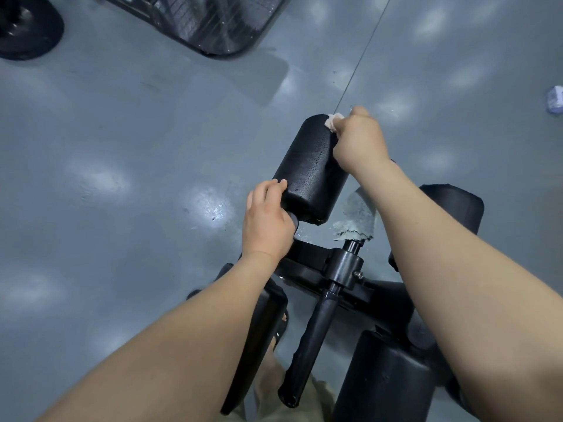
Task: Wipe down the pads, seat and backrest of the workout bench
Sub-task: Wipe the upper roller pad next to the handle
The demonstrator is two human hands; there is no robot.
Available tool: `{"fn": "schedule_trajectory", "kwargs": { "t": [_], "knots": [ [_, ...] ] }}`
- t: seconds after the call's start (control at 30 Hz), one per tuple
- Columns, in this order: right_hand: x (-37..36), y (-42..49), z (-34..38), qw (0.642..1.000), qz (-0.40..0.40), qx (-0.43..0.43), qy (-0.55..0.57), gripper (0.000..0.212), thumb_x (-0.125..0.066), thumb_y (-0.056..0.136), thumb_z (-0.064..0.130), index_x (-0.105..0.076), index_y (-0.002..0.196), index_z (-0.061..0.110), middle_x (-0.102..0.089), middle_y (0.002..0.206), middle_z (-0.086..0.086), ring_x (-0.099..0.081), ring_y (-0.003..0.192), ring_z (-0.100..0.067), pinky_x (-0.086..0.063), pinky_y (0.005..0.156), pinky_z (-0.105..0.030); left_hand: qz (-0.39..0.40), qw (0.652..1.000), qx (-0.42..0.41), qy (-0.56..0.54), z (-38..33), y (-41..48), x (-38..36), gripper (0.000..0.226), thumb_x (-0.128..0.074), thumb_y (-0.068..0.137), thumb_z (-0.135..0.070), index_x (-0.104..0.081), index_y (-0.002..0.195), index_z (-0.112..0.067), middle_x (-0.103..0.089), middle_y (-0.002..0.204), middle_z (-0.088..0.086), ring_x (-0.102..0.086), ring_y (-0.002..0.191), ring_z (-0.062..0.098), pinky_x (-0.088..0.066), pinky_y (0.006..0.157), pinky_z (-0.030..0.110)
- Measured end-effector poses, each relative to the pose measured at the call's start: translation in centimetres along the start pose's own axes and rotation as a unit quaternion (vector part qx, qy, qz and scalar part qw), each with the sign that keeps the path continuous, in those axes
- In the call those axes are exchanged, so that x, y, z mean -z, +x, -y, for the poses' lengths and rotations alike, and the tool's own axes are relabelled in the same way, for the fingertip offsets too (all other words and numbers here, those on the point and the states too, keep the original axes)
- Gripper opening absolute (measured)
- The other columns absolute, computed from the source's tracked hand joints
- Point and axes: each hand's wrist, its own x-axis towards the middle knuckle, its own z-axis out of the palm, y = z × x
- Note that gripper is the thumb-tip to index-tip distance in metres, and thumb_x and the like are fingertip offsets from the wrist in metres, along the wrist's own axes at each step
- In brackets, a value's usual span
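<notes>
In the centre of the frame the right hand (359, 141) pinches a small pale cloth (333, 124) against the far end of a black foam roller pad (310, 169). Most of the cloth is hidden under the fingers. The left hand (268, 220) curls round the near end of the roller pad. At the right a second pad (457, 205) is largely covered by the right forearm. Along the top edge a black round base (27, 25) and a mesh object (207, 22) are cut off and hard to identify.
</notes>
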Motion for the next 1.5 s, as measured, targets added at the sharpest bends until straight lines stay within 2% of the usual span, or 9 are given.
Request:
{"fn": "schedule_trajectory", "kwargs": {
  "t": [0.1,0.33,0.53,0.87,1.07,1.2,1.33,1.43,1.5],
  "knots": [
    [0.0,-0.8,0.2,1.0,0.016,0.016,-0.015,0.027,-0.047,0.092,0.0,-0.065,0.112,0.003,-0.038,0.103,-0.013,-0.054,0.099,-0.041,-0.031,0.07,-0.032,0.003,1.0,0.003,-0.003,-0.1,0.0,0.0,0.056,-0.04,0.084,0.005,-0.06,0.132,-0.015,-0.052,0.135,-0.001,-0.041,0.128,0.017,-0.028,0.1,0.015],
    [0.7,-3.2,1.4,0.998,0.054,0.037,-0.013,0.037,-0.048,0.094,0.003,-0.064,0.128,0.009,-0.047,0.123,-0.018,-0.054,0.103,-0.038,-0.031,0.072,-0.029,0.0,1.0,-0.003,-0.009,0.1,0.0,0.1,0.057,-0.041,0.082,0.005,-0.061,0.131,-0.015,-0.052,0.132,0.0,-0.041,0.126,0.019,-0.029,0.098,0.014],
    [0.4,-5.6,2.8,0.996,0.065,0.055,-0.026,0.033,-0.048,0.09,-0.001,-0.067,0.117,0.003,-0.034,0.1,-0.007,-0.043,0.08,-0.028,-0.032,0.067,-0.032,0.009,0.999,0.03,-0.025,0.1,0.0,0.1,0.06,-0.039,0.084,0.004,-0.059,0.133,-0.025,-0.049,0.134,-0.004,-0.044,0.124,0.019,-0.032,0.095,0.019],
    [-0.6,-9.2,3.6,0.99,0.091,0.106,-0.009,0.033,-0.049,0.088,0.002,-0.068,0.114,0.009,-0.034,0.094,-0.001,-0.043,0.079,-0.026,-0.032,0.065,-0.03,0.023,0.999,0.034,-0.036,-0.3,0.0,0.6,0.06,-0.04,0.08,0.0,-0.058,0.134,-0.021,-0.052,0.13,0.003,-0.048,0.12,0.026,-0.035,0.092,0.023],
    [-0.7,-10.5,3.5,0.985,0.097,0.146,0.002,0.018,-0.05,0.087,0.0,-0.065,0.092,0.01,-0.034,0.088,-0.003,-0.046,0.074,-0.029,-0.019,0.05,-0.028,0.02,0.998,0.035,-0.045,-0.4,0.0,0.6,0.059,-0.042,0.081,0.001,-0.059,0.133,-0.019,-0.053,0.13,0.004,-0.051,0.12,0.027,-0.038,0.092,0.025],
    [-0.7,-10.9,3.1,0.978,0.106,0.177,0.006,0.03,-0.052,0.088,0.0,-0.07,0.106,0.015,-0.034,0.087,-0.002,-0.048,0.071,-0.029,-0.023,0.052,-0.03,0.019,0.998,0.028,-0.043,-0.4,0.1,0.6,0.06,-0.038,0.078,-0.005,-0.058,0.133,-0.017,-0.053,0.13,0.006,-0.048,0.121,0.027,-0.036,0.093,0.024],
    [0.2,-11.0,2.5,0.967,0.154,0.2,0.042,0.032,-0.054,0.086,0.001,-0.074,0.094,0.024,-0.034,0.08,0.01,-0.056,0.08,-0.019,-0.034,0.067,-0.024,0.017,0.999,0.016,-0.032,-0.2,0.0,0.5,0.056,-0.043,0.082,0.002,-0.059,0.133,-0.016,-0.053,0.13,0.006,-0.045,0.122,0.027,-0.032,0.092,0.02],
    [1.3,-9.4,1.9,0.985,0.06,0.121,0.102,0.035,-0.051,0.09,0.007,-0.076,0.1,0.029,-0.041,0.084,0.007,-0.054,0.08,-0.014,-0.036,0.07,-0.023,0.007,1.0,-0.019,-0.012,-0.1,-0.1,0.5,0.054,-0.043,0.084,0.005,-0.061,0.129,-0.017,-0.053,0.127,0.003,-0.042,0.121,0.024,-0.03,0.089,0.016],
    [1.7,-7.5,1.4,0.99,-0.012,0.063,0.129,0.036,-0.047,0.093,0.005,-0.074,0.107,0.025,-0.05,0.086,0.008,-0.054,0.098,-0.021,-0.03,0.07,-0.018,0.008,1.0,-0.028,-0.004,-0.1,-0.1,0.4,0.049,-0.043,0.086,0.002,-0.059,0.128,-0.017,-0.052,0.125,0.001,-0.04,0.119,0.022,-0.034,0.09,0.02]
  ]
}}
